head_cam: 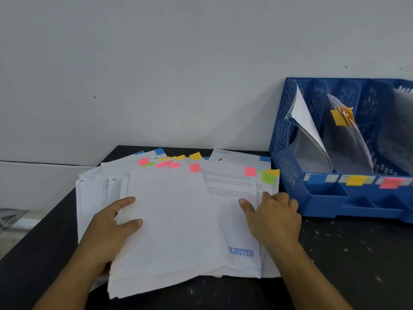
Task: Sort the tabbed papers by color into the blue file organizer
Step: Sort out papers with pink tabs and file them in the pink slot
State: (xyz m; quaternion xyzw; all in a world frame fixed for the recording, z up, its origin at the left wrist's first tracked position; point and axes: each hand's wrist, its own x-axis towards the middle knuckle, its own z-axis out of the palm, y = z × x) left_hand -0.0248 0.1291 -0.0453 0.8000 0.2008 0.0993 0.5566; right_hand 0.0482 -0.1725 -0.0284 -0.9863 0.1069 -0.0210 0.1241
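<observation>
A loose pile of white papers with pink, yellow, green and blue tabs along their far edges lies on the black table. My left hand grips the left edge of the top pink-tabbed sheets, thumb on top. My right hand rests on the pile's right side, fingers curled at the edge of a sheet stamped "REJECTED". The blue file organizer stands at the right, its slots labelled blue, yellow and pink. A curled sheet sits in the first slot, yellow-tabbed papers in the second.
The black table is speckled with white bits and ends at the left, where a pale floor shows. A grey-white wall rises directly behind the pile and the organizer.
</observation>
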